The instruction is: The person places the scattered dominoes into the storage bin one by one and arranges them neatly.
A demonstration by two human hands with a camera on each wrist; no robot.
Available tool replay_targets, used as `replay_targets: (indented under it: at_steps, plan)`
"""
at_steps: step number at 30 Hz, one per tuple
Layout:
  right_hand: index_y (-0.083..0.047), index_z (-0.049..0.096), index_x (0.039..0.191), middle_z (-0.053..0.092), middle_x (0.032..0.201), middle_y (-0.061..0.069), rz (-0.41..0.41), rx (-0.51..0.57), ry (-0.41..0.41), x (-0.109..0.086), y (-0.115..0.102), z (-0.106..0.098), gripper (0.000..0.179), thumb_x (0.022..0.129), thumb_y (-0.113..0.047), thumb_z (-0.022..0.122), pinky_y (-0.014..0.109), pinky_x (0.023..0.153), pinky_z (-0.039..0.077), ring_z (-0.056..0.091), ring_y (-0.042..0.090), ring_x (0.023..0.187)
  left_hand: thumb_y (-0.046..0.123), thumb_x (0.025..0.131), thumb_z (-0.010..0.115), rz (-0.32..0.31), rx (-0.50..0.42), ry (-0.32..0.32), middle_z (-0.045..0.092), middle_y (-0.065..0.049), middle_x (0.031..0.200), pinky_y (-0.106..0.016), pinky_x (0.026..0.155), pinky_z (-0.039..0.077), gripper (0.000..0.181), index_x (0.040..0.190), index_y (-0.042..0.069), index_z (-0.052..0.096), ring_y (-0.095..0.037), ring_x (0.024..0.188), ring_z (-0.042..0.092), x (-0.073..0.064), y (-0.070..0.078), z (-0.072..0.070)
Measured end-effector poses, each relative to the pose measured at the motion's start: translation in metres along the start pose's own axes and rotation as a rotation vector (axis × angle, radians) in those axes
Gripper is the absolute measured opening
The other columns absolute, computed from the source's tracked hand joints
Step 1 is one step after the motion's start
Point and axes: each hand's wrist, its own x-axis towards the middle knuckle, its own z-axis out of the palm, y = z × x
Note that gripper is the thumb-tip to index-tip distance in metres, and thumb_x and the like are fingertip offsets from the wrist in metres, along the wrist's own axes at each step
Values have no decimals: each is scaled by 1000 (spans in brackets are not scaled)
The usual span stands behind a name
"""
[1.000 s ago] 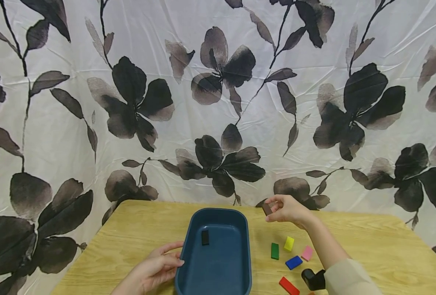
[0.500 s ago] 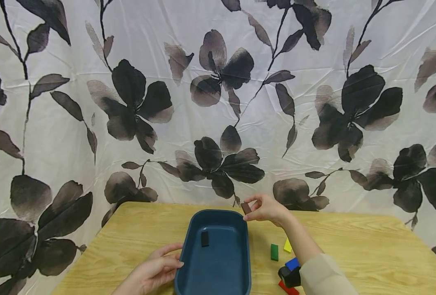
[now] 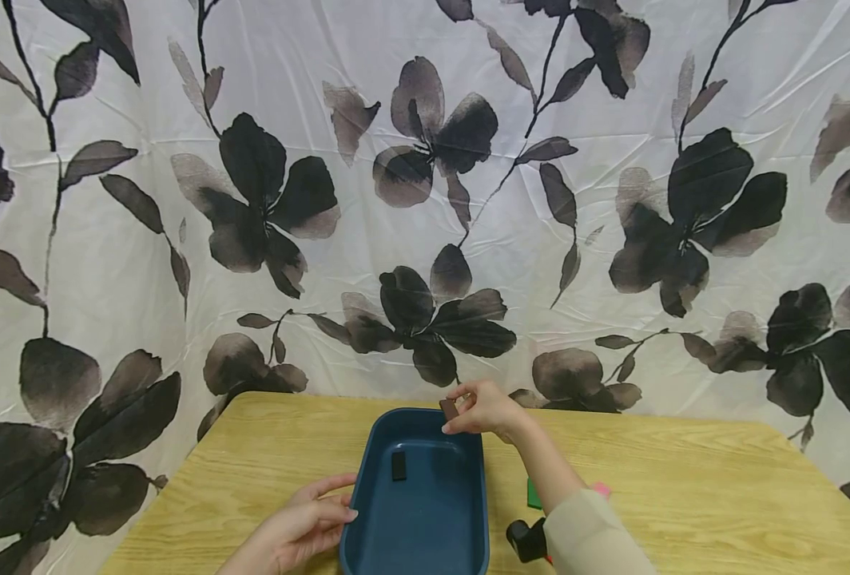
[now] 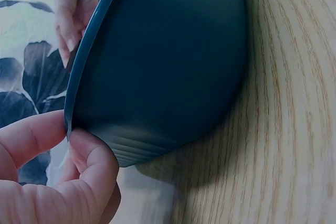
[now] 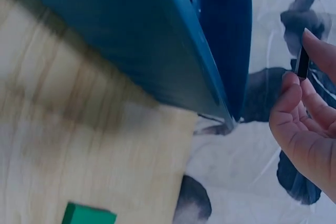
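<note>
My right hand (image 3: 486, 411) pinches a small brown block (image 3: 450, 410) between thumb and fingers, over the far right corner of a dark blue tray (image 3: 353, 551). The right wrist view shows that block (image 5: 302, 64) edge-on at the fingertips. Inside the tray, near its far left, lies a black block (image 3: 399, 465). My left hand (image 3: 303, 519) is at the tray's left side; in the left wrist view its thumb and a finger (image 4: 37, 135) pinch the tray's rim (image 4: 86, 51).
Right of the tray, a green block (image 3: 534, 493) and a pink block (image 3: 601, 489) lie on the wooden table (image 3: 684, 495), partly behind my right arm. A black wrist camera (image 3: 527, 540) hangs under that arm. A flower-patterned cloth (image 3: 425, 231) hangs behind the table.
My right hand has moved left with the brown block, from over the table to over the tray's far corner. The left hand has stayed at the rim.
</note>
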Motion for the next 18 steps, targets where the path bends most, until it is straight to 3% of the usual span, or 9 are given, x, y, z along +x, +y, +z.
replay_targets:
  at_steps: [9,18]
  plan:
    - [4,59,111,53,82,10,36,-44,32,6,1,21,50,66,4,79,23,56,47,49,15,62,-16,81,52,-18,-13,9,44,-11,97,-27,76,49,66,140,-8,22,-13,80,56,2,-1,1]
    - [4,58,112,50,74,8,32,-58,8,7,-7,31,50,66,5,79,27,56,48,48,15,58,-15,82,51,-16,-4,2,44,-10,99,-27,77,49,66,140,-8,20,-13,83,57,3,-2,-2]
